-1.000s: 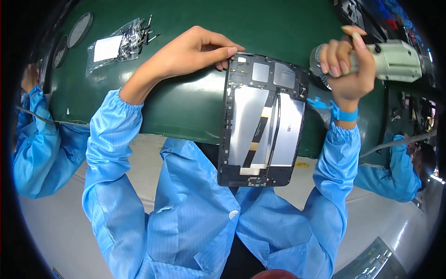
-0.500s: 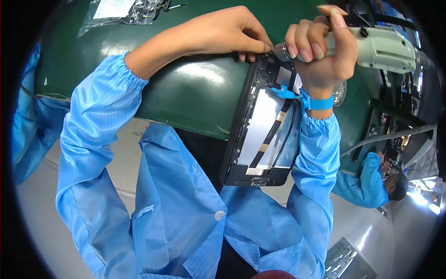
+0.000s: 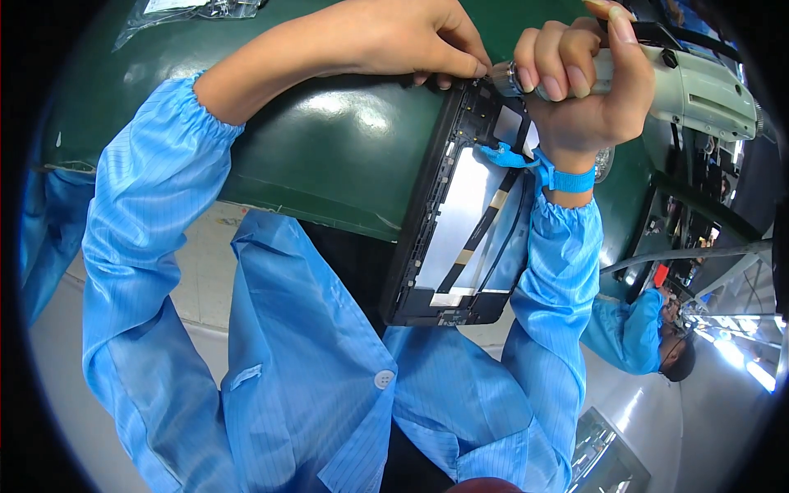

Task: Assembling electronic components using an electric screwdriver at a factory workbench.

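An opened tablet (image 3: 448, 255) overhangs the near edge of the bench, with silver panels, dark flat cables and a black frame showing. My right hand (image 3: 588, 86) is wrapped round a pale green electric screwdriver (image 3: 707, 97). The tool's metal nose points left at the tablet's far corner. At that corner, close by the nose, my left hand (image 3: 411, 41) has thumb and index finger pinched together. Whatever lies between those fingertips is hidden. A blue wrist strap (image 3: 567, 179) circles my right wrist, its loose end hanging over the tablet.
Green matting covers the bench (image 3: 329, 164). A clear plastic bag of small dark parts (image 3: 193, 10) lies at the far left. Beyond my right arm runs a grey cable (image 3: 690, 254). At the right, a person in blue sleeves (image 3: 629, 333) sits at a bench with dark parts.
The view has shifted a little. Both hands remain at the tablet's far corner, and the screwdriver is still in my right hand. The person at the right has shifted slightly.
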`<act>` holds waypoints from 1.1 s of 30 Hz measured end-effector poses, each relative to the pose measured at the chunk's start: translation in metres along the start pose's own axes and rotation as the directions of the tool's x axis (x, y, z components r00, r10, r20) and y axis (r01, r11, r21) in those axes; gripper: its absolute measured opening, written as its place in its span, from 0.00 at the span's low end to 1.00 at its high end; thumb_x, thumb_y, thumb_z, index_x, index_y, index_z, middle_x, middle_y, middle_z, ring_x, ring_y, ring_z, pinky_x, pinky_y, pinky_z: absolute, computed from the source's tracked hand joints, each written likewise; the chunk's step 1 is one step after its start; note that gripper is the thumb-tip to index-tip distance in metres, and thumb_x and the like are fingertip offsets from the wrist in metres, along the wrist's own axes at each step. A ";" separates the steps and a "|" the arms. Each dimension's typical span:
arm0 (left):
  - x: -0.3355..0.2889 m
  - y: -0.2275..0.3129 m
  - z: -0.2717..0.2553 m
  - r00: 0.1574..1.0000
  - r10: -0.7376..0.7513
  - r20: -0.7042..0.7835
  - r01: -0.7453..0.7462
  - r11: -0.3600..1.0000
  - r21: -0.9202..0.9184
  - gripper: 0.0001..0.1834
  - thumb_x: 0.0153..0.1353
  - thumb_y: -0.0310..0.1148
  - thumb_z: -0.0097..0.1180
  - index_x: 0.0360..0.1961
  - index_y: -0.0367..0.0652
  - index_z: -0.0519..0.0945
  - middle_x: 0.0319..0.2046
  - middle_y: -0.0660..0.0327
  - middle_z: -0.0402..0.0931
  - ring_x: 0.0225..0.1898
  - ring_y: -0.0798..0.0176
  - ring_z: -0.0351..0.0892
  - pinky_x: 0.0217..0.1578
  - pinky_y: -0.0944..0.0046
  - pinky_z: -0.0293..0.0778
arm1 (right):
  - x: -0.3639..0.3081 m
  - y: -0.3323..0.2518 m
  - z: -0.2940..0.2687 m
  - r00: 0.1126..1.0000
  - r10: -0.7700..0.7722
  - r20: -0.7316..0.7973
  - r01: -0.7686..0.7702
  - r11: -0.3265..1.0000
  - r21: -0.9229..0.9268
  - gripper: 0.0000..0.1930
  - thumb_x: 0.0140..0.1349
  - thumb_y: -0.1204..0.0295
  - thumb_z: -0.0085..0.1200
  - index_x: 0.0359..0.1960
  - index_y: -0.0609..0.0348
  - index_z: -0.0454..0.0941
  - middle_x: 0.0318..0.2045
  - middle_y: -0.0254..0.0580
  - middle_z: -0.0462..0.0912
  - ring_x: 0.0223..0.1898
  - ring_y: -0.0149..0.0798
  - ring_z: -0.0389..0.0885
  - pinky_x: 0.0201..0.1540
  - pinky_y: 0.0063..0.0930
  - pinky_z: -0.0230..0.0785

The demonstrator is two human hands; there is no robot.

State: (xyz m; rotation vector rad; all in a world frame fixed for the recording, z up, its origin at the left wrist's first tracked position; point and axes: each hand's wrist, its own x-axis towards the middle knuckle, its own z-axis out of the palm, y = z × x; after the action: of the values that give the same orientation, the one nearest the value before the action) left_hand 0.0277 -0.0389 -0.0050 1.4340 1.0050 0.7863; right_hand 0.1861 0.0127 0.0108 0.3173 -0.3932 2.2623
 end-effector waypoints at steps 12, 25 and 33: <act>0.001 -0.001 -0.003 0.999 -0.013 0.032 0.011 0.998 0.060 0.15 0.63 0.34 0.57 0.43 0.32 0.84 0.21 0.61 0.79 0.23 0.72 0.68 0.26 0.67 0.68 | 0.008 0.001 -0.016 0.997 -0.019 0.079 0.019 1.000 -0.006 0.16 0.75 0.62 0.37 0.39 0.62 0.70 0.09 0.27 0.54 0.08 0.26 0.54 0.13 0.21 0.58; -0.002 0.008 0.002 0.996 -0.092 0.017 0.091 0.995 0.050 0.14 0.64 0.34 0.58 0.44 0.34 0.84 0.22 0.63 0.78 0.24 0.73 0.69 0.26 0.68 0.68 | -0.007 -0.007 0.028 0.971 -0.095 -0.218 -0.166 0.385 -0.908 0.17 0.74 0.62 0.40 0.25 0.55 0.65 0.07 0.27 0.54 0.07 0.27 0.54 0.13 0.23 0.60; -0.001 0.009 0.003 0.998 -0.059 0.004 0.058 0.996 0.071 0.14 0.63 0.34 0.59 0.43 0.34 0.84 0.22 0.62 0.79 0.24 0.73 0.70 0.27 0.69 0.69 | -0.005 -0.006 0.032 0.976 -0.128 -0.177 -0.124 0.338 -0.933 0.17 0.74 0.63 0.43 0.25 0.56 0.65 0.07 0.27 0.54 0.07 0.27 0.55 0.13 0.23 0.59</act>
State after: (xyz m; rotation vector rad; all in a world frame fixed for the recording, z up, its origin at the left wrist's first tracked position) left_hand 0.0315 -0.0408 0.0036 1.4599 1.0742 0.7094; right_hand 0.1972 0.0012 0.0392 -0.5692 -1.4983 1.6301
